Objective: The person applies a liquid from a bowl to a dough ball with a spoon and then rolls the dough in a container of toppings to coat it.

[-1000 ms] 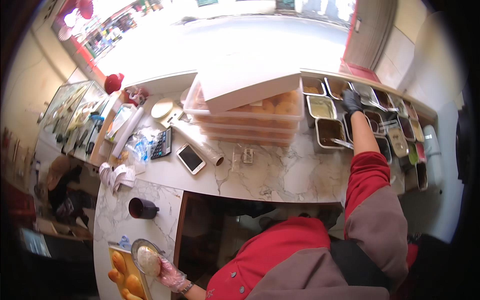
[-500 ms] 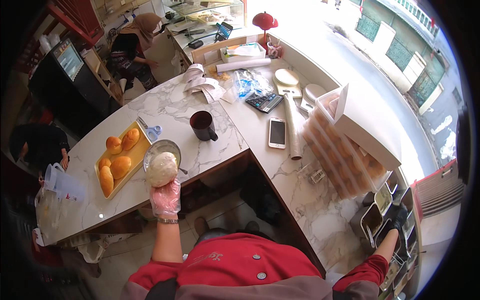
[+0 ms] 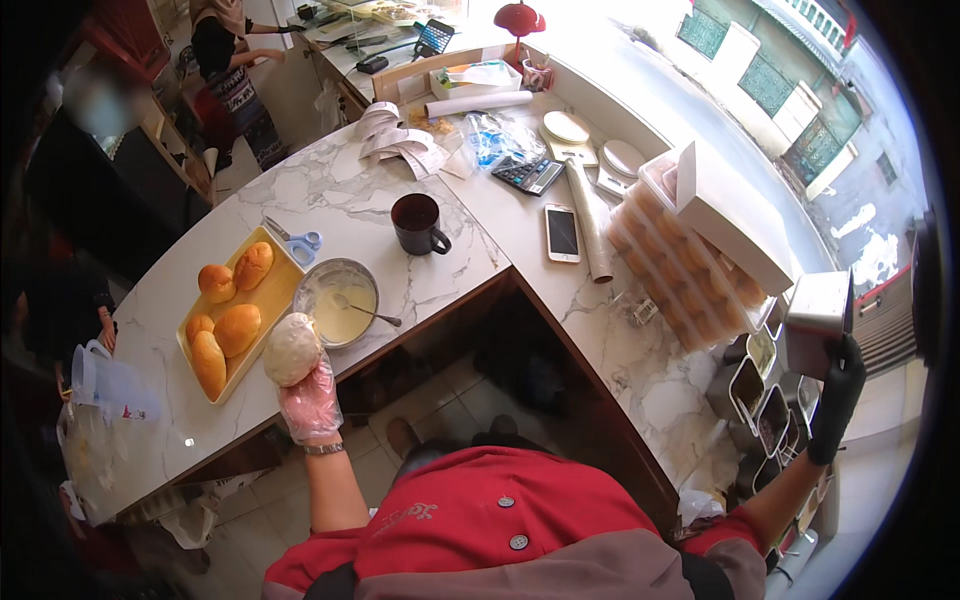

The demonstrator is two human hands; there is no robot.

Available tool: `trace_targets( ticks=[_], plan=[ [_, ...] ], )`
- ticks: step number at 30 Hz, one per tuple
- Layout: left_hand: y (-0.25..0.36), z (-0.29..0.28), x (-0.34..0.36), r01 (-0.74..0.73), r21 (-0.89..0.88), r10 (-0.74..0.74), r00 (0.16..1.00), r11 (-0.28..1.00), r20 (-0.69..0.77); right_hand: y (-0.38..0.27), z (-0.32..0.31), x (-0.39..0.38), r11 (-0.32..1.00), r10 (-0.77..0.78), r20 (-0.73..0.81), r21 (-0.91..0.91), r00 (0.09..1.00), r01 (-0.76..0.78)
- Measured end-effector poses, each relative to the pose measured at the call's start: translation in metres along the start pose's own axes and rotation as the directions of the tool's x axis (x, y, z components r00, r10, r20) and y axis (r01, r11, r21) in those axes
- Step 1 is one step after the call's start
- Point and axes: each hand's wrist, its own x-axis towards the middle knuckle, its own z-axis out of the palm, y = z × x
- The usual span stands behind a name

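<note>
My left hand [image 3: 311, 402], in a clear plastic glove, is closed round a bun [image 3: 291, 350] coated in a pale, creamy layer. Just beside it stands a steel bowl [image 3: 372, 282] of pale cream, with a spoon [image 3: 386, 320] leaning over its rim. A yellow tray [image 3: 268, 312] of several golden buns [image 3: 238, 330] lies left of the bowl. At the far right my right hand [image 3: 838, 395], black-gloved, grips a rectangular metal container [image 3: 815, 312] raised above several others [image 3: 745, 385]. The container's contents are hidden from view.
A dark mug [image 3: 415, 222], blue-handled scissors [image 3: 300, 240], a phone [image 3: 562, 234] and a calculator [image 3: 528, 176] lie on the marble counter [image 3: 330, 205]. Stacked clear boxes of buns [image 3: 680, 260] stand at right. Two people are at the left, one standing behind the counter [image 3: 235, 75].
My left hand has moved the coated bun left, off the bowl, uncovering the cream and spoon. My right hand has lifted a metal container out of the row. The person behind the counter has straightened up.
</note>
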Motion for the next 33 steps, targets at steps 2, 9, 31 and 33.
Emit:
trace_targets(
  ticks=[2, 9, 31, 33],
  plan=[
    [0.016, -0.004, -0.002, -0.028, -0.020, 0.028, 1.000, 0.999, 0.002, -0.029, 0.011, -0.002, 0.995, -0.043, 0.085, 0.093, 0.995, 0.035],
    [0.073, -0.008, -0.016, -0.110, -0.034, 0.112, 0.991, 0.993, 0.072, -0.198, 0.178, -0.018, 0.800, -0.559, 0.324, 0.454, 0.763, 0.394],
    [0.247, -0.055, -0.048, -0.145, 0.016, 0.142, 0.984, 0.989, 0.105, -0.282, 0.407, -0.076, 0.768, -0.620, 0.009, 0.215, 0.785, 0.604],
    [0.254, -0.055, -0.037, 0.041, 0.101, -0.073, 0.938, 0.994, 0.338, -0.290, 0.391, -0.080, 0.749, -0.598, -0.075, 0.302, 0.798, 0.590]
  ],
)
